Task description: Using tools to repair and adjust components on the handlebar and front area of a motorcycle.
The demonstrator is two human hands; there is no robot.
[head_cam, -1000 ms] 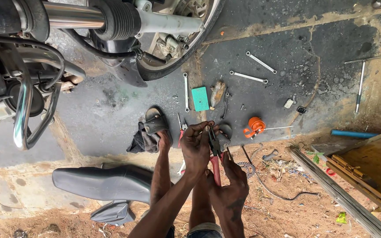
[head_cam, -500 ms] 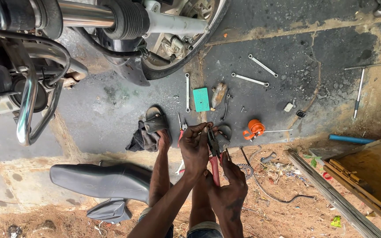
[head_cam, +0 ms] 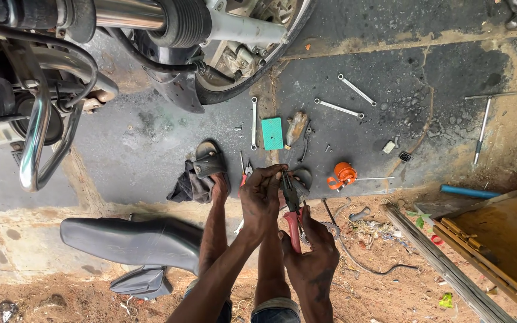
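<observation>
Little has moved since before; both hands stay low by the feet. Red-handled pliers are gripped tight by the right hand; stiff and hard, best held by the handles. A small metal part is pinched by the left hand. Spanners are seen farther off.

Outdoors in flat daylight. Dark, oil-stained concrete slab with a cracked, pale edge, bordered below by reddish dirt ground strewn with scraps. At right, an orange-brown wooden board beside a long grey metal bar.
</observation>
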